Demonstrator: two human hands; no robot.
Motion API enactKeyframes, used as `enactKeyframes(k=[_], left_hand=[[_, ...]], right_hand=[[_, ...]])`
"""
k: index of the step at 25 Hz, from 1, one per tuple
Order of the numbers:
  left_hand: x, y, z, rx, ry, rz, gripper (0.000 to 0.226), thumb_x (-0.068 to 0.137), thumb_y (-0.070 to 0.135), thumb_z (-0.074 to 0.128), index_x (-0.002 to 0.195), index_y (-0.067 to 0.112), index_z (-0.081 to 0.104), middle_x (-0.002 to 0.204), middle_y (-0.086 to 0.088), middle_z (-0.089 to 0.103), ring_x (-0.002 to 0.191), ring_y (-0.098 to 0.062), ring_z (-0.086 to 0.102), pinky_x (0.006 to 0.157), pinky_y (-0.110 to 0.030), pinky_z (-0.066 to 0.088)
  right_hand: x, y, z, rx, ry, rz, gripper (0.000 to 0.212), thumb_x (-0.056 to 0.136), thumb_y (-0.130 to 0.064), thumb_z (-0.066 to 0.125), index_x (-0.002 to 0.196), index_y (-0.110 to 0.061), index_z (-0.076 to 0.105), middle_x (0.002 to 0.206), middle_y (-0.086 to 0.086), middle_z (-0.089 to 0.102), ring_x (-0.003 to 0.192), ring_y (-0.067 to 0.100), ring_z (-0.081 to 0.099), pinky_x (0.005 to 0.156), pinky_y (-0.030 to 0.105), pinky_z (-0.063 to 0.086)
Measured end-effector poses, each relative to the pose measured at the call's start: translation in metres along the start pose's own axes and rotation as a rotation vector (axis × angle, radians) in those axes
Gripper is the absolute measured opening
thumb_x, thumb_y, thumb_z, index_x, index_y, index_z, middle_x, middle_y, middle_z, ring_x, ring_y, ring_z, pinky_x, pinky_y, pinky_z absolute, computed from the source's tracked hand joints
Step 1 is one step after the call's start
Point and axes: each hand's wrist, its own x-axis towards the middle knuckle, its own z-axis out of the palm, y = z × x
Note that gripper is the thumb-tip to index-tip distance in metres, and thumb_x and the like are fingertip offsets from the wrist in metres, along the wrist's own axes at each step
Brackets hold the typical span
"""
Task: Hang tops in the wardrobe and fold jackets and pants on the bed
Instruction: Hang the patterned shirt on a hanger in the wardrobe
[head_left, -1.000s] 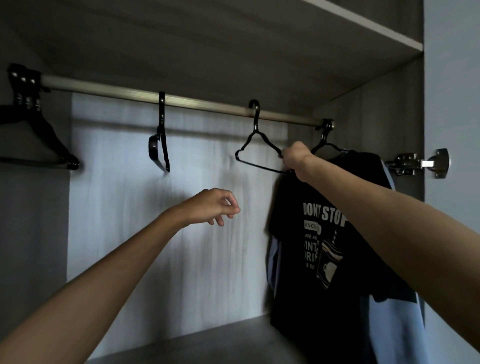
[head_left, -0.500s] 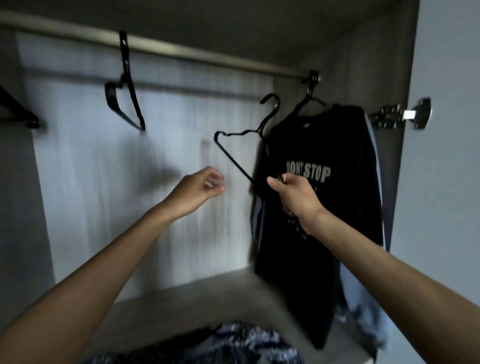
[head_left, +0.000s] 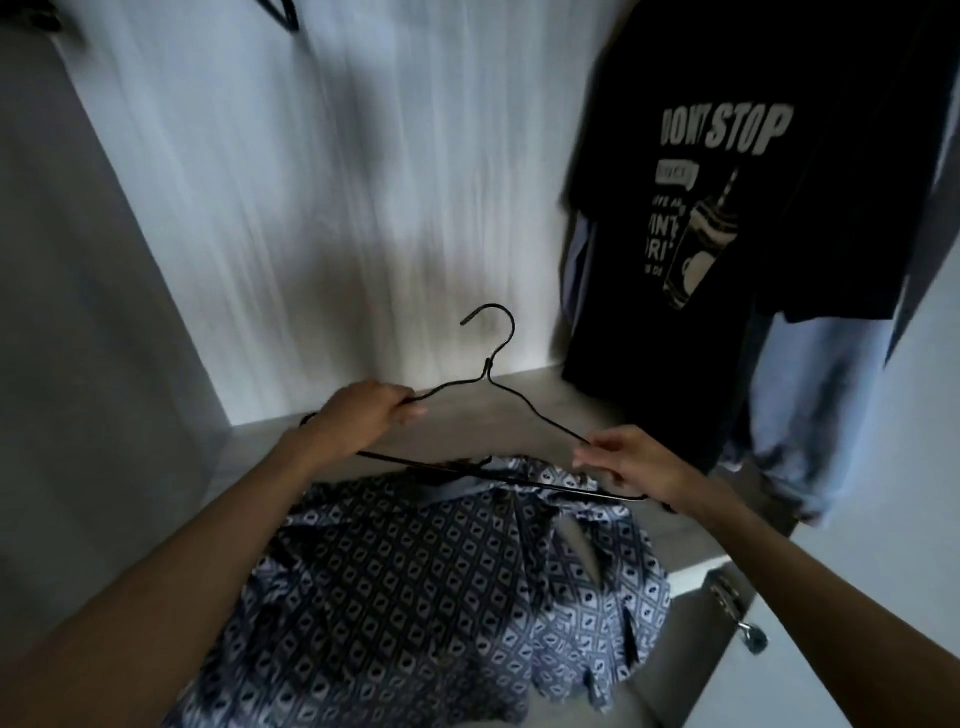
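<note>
A thin black wire hanger (head_left: 488, 364) is held level just above a blue patterned shirt (head_left: 415, 587), hook pointing up and away. My left hand (head_left: 363, 415) grips its left shoulder. My right hand (head_left: 618, 460) pinches its right end between thumb and fingers. The shirt lies spread on the wardrobe's floor shelf (head_left: 566, 410), collar toward the hanger. A black printed T-shirt (head_left: 727, 182) hangs at the right.
A light blue garment (head_left: 831, 415) hangs behind the black T-shirt. The wardrobe's pale back panel (head_left: 311, 208) and left wall (head_left: 78, 338) close the space. A door hinge (head_left: 737, 613) sits at the lower right. Another hanger (head_left: 280, 13) shows at the top.
The hanger came off the rail and moved down to the patterned shirt. My left hand took hold of its left shoulder. The view tilted downward.
</note>
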Motion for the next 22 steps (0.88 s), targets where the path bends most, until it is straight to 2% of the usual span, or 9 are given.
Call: enactKeyframes(k=[3,7,10,11,13,15,17,19,22], left_hand=[[0.015,-0.001,0.026,-0.157,-0.119,0.018,0.039,0.097,0.048,0.051,0.081,0.015,0.066,0.074,0.002,0.061,0.07,-0.011,0.056,0.07,-0.029,0.04],[0.044,-0.009,0.052,-0.194,-0.168,0.045,0.028,0.094,0.044,0.06,0.073,0.027,0.058,0.069,0.009,0.058,0.065,-0.005,0.052,0.063,-0.027,0.035],[0.056,-0.038,0.076,-0.217,0.105,0.03,0.03,0.083,0.033,0.076,0.104,0.02,0.06,0.108,-0.001,0.06,0.096,-0.015,0.052,0.08,-0.029,0.04],[0.055,-0.048,0.086,-0.274,0.242,-0.053,0.04,0.081,0.025,0.078,0.114,0.014,0.058,0.114,-0.003,0.055,0.103,-0.018,0.049,0.087,-0.032,0.041],[0.053,-0.068,0.11,-0.45,0.334,-0.27,0.026,0.086,0.018,0.07,0.107,0.009,0.059,0.106,-0.009,0.057,0.1,-0.025,0.055,0.084,-0.035,0.044],[0.049,-0.077,0.14,-0.555,0.105,-0.359,0.015,0.092,0.024,0.064,0.09,0.01,0.061,0.089,-0.006,0.061,0.088,-0.026,0.062,0.071,-0.031,0.043],[0.047,-0.082,0.164,-0.546,-0.063,-0.365,0.02,0.095,0.03,0.061,0.098,0.012,0.068,0.095,-0.002,0.066,0.096,-0.024,0.065,0.075,-0.029,0.046],[0.051,-0.075,0.174,-0.482,-0.036,-0.415,0.03,0.097,0.038,0.057,0.112,0.015,0.068,0.107,-0.001,0.068,0.1,-0.021,0.064,0.082,-0.03,0.05],[0.057,-0.062,0.172,-0.242,-0.036,-0.521,0.028,0.092,0.042,0.058,0.098,0.017,0.068,0.094,-0.001,0.069,0.082,-0.019,0.062,0.065,-0.029,0.049]], right_hand=[[0.027,0.001,0.028,-0.124,0.019,-0.041,0.018,0.095,-0.03,0.063,0.084,-0.015,0.063,0.065,-0.001,0.058,0.055,0.009,0.051,0.049,0.018,0.038],[0.077,-0.011,0.062,-0.148,0.235,-0.086,0.029,0.097,-0.037,0.057,0.072,-0.024,0.064,0.05,-0.009,0.051,0.044,-0.002,0.046,0.049,0.018,0.033],[0.11,0.001,0.068,-0.422,0.415,-0.069,0.036,0.098,-0.045,0.051,0.074,-0.023,0.066,0.068,-0.003,0.063,0.067,0.011,0.059,0.063,0.032,0.039],[0.117,0.007,0.067,-0.485,0.46,-0.042,0.037,0.098,-0.048,0.05,0.078,-0.022,0.068,0.077,0.003,0.068,0.077,0.017,0.062,0.067,0.034,0.04],[0.129,0.019,0.063,-0.581,0.508,0.025,0.046,0.095,-0.059,0.047,0.086,-0.02,0.07,0.088,0.005,0.071,0.087,0.025,0.064,0.07,0.035,0.044],[0.137,0.028,0.062,-0.683,0.527,0.109,0.06,0.087,-0.076,0.04,0.085,-0.026,0.072,0.087,0.002,0.072,0.087,0.028,0.065,0.07,0.035,0.05],[0.145,0.033,0.064,-0.782,0.613,0.157,0.062,0.083,-0.08,0.04,0.08,-0.028,0.072,0.077,0.003,0.068,0.08,0.029,0.065,0.065,0.032,0.046],[0.15,0.034,0.06,-0.835,0.687,0.123,0.052,0.087,-0.068,0.047,0.078,-0.024,0.073,0.074,0.008,0.066,0.078,0.032,0.065,0.061,0.03,0.039],[0.151,0.032,0.051,-0.857,0.692,0.051,0.037,0.091,-0.046,0.054,0.078,-0.015,0.07,0.077,0.015,0.067,0.079,0.038,0.064,0.06,0.031,0.033]])
